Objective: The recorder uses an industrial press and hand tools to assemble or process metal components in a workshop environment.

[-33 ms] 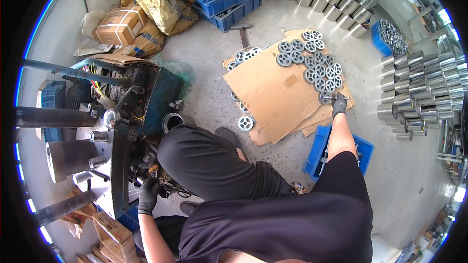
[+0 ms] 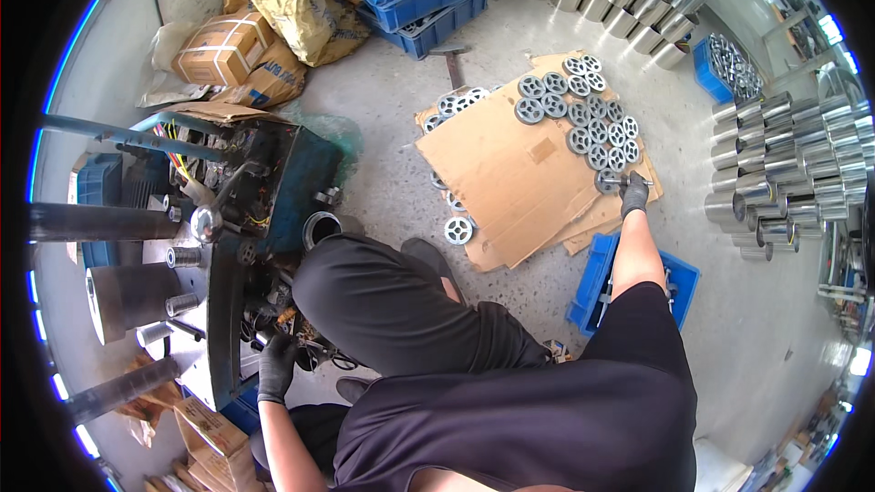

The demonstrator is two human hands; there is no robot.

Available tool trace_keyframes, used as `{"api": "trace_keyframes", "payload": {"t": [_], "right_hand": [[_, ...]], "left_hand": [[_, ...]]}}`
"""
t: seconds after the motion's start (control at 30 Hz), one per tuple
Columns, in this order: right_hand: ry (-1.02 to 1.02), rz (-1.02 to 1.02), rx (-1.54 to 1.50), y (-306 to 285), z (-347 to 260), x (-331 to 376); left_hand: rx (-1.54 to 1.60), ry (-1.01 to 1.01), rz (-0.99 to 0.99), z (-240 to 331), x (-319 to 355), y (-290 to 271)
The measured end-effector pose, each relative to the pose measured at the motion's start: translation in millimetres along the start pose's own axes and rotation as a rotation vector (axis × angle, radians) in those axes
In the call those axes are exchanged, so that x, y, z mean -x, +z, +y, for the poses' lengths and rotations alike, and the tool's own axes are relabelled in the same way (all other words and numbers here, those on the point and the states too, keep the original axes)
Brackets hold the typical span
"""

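My right hand (image 2: pixel 634 193), in a dark grey glove, reaches out to the near right edge of the cardboard sheets. Its fingers are closed on a short metal shaft (image 2: pixel 618 181), which lies across a spoked metal wheel (image 2: pixel 604 183); whether the two are joined I cannot tell. Further off, several more grey spoked wheels (image 2: pixel 597 131) lie close together on the cardboard (image 2: pixel 492 173). My left hand (image 2: pixel 276 370), gloved too, is down at the side of the blue machine (image 2: pixel 273 191). Its fingers curl beside a small shiny metal part (image 2: pixel 262 339), and what they grip is hidden.
A blue bin (image 2: pixel 685 284) with metal parts sits under my right forearm. Shiny metal cylinders (image 2: pixel 793 173) are stacked at the right. A hammer (image 2: pixel 453 64) rests on the floor, near stacked blue crates (image 2: pixel 437 27). Sacks and a strapped carton (image 2: pixel 223 47) stand far left.
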State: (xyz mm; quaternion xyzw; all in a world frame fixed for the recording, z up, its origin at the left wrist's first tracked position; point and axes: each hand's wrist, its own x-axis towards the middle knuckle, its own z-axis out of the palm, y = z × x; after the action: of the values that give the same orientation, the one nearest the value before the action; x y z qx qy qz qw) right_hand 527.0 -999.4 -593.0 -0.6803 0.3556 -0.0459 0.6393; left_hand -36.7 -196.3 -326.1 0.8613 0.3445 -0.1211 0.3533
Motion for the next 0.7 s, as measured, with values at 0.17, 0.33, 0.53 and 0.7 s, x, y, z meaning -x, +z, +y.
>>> {"api": "trace_keyframes", "payload": {"t": [0.17, 0.33, 0.53, 0.7], "right_hand": [[0.029, 0.0, -0.152, 8.8, -11.8, 16.2], [0.052, 0.014, -0.222, 10.0, 1.8, 3.3], [0.103, 0.026, -0.133, 34.3, 92.8, -10.8], [-0.134, -0.19, -0.388, 57.1, 121.5, -6.6]], "left_hand": [[-0.114, 0.053, 0.024, -7.3, 5.4, -2.3], [-0.059, 0.035, -0.02, 6.1, 12.2, 1.6], [-0.088, -0.039, 0.003, 35.1, 26.0, -19.6], [-0.014, 0.076, -0.004, 18.0, -6.5, 0.9]]}}
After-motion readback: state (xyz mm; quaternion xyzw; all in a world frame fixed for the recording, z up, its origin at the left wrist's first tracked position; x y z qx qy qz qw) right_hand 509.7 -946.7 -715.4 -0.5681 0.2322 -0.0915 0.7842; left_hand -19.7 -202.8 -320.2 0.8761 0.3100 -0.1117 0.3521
